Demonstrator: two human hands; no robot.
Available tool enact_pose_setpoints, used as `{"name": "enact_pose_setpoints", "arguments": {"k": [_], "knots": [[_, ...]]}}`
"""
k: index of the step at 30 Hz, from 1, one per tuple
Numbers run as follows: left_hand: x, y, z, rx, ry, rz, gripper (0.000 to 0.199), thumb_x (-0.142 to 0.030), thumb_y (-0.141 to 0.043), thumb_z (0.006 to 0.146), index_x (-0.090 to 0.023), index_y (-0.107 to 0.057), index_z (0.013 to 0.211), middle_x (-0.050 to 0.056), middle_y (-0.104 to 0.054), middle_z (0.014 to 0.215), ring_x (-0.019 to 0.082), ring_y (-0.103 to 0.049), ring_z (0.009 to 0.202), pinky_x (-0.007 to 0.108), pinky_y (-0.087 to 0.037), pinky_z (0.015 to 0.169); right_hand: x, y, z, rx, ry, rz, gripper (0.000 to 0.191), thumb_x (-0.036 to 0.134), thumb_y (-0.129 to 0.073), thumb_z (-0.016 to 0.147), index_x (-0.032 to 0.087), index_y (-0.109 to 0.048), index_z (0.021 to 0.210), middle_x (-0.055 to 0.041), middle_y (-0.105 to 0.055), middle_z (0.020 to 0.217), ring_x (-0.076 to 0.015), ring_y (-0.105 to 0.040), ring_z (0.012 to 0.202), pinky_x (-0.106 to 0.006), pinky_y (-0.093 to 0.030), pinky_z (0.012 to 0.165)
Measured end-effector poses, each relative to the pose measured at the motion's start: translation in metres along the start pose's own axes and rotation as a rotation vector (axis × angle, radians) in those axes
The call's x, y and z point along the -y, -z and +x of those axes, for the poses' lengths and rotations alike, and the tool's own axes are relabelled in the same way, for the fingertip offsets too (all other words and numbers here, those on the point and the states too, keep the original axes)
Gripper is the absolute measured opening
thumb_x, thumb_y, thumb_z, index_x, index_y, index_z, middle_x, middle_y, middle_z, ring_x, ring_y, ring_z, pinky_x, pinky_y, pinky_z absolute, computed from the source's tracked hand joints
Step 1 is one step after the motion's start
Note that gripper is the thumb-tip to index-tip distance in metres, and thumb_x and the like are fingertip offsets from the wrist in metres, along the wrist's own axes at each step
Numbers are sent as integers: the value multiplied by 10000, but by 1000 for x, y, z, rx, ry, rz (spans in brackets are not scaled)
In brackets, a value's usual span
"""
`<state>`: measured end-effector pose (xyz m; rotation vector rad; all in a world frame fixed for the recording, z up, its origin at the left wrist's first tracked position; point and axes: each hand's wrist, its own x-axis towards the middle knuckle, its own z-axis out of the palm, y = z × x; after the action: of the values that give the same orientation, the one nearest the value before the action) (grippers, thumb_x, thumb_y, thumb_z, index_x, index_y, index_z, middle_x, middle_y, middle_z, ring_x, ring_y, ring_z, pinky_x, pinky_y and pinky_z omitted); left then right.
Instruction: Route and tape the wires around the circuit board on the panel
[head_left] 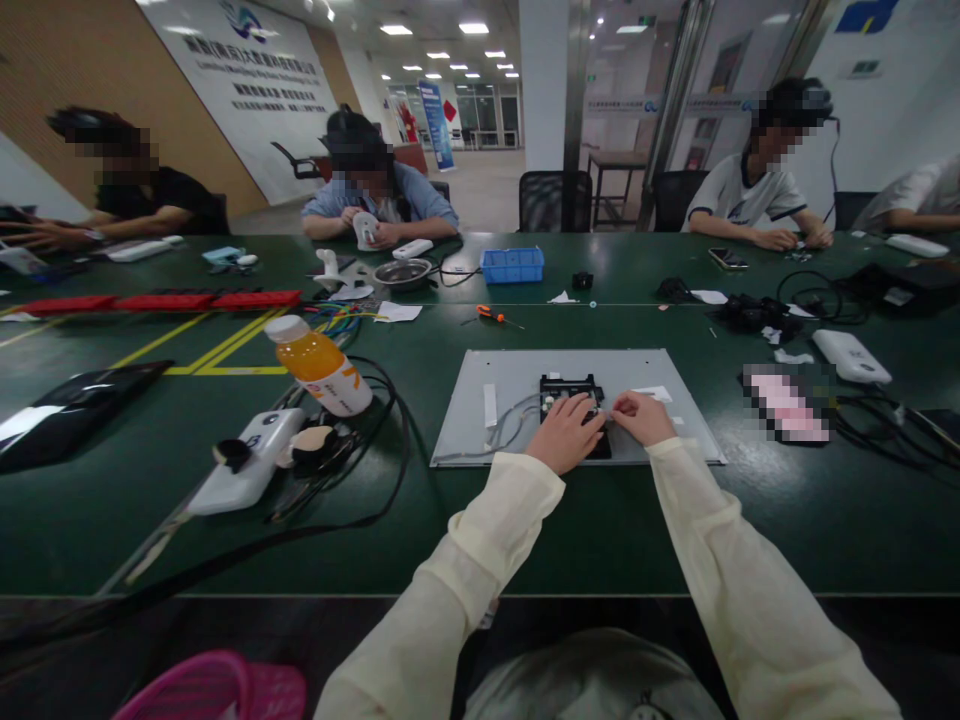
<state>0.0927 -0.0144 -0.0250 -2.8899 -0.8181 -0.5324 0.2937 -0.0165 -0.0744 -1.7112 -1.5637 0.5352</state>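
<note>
A black plastic device [571,383] with a slotted frame lies on a flat grey panel [480,380] in front of me. My left hand [568,432] is palm down over the device, its fingers curled across it and gripping it; the thumb side hides much of the middle. By the device's right edge, my right hand [643,416] is closed in a pinch. Whatever sits between those fingertips is too small to make out. Grey cables [514,425] run from the device's left side over the panel. A white strip [490,405] lies left of them.
An orange screwdriver [491,314] and a blue basket [512,265] are beyond the panel. To the left, a juice bottle [319,365] stands by a white power bank [251,465] and loose black cables. A phone [787,402] lies right. Several people sit across the table.
</note>
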Motion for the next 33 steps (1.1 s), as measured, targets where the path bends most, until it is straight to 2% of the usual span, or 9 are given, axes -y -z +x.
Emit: {"name": "enact_pose_setpoints", "arguments": {"k": [5, 10, 16, 24, 28, 31, 33], "knots": [[-1, -2, 0, 42, 36, 0, 333, -188, -415, 882, -227, -498, 1202, 95, -504, 1256, 220, -365, 1277, 404, -325, 1043, 5, -1, -4, -13, 39, -69, 151, 289, -604, 706, 202, -592, 829, 16, -638, 690, -138, -611, 635, -254, -463, 646], [-2, -3, 0, 74, 55, 11, 381, -160, -447, 846, -243, -484, 1216, 82, -496, 1270, 214, -345, 1293, 397, -312, 1058, 8, 1, -6, -15, 150, -216, 107, 257, -586, 722, 180, -620, 787, -14, -605, 772, -120, -550, 601, -261, -447, 663], [-3, -4, -1, 83, 58, 52, 393, -168, -455, 844, -239, -478, 1231, 75, -491, 1278, 203, -352, 1293, 395, -308, 1061, 5, 0, -7, -32, 158, -227, 124, 267, -590, 734, 173, -654, 783, -29, -555, 848, -103, -513, 573, -275, -451, 683], [-5, 7, -4, -17, 79, 77, 375, -219, -433, 885, -222, -461, 1258, 86, -486, 1293, 213, -384, 1263, 386, -325, 1035, 5, -2, -8, -145, 173, -145, 172, 292, -537, 786, 163, -651, 782, -42, -569, 849, -107, -512, 570, -272, -446, 656], [15, 20, -11, -90, 244, -5, 349, -235, -436, 885, -210, -484, 1230, 90, -531, 1218, 217, -480, 1136, 369, -397, 953, 10, 0, -10, -192, 173, -158, 204, 310, -518, 805, 158, -654, 808, -44, -576, 859, -97, -486, 528, -286, -433, 647], [47, 28, -18, -183, 431, -97, 341, -189, -454, 856, -182, -511, 1192, 88, -551, 1136, 206, -526, 1044, 353, -417, 939, 14, 1, -11, -212, 195, -168, 217, 318, -501, 822, 163, -652, 817, -44, -577, 868, -99, -483, 537, -287, -427, 653], [72, 30, -24, -216, 579, -202, 363, -158, -481, 823, -168, -513, 1184, 83, -542, 1117, 161, -574, 881, 312, -461, 871, 15, 2, -12, -221, 209, -171, 220, 318, -493, 831, 165, -650, 817, -45, -576, 876, -100, -485, 546, -288, -426, 662]]}}
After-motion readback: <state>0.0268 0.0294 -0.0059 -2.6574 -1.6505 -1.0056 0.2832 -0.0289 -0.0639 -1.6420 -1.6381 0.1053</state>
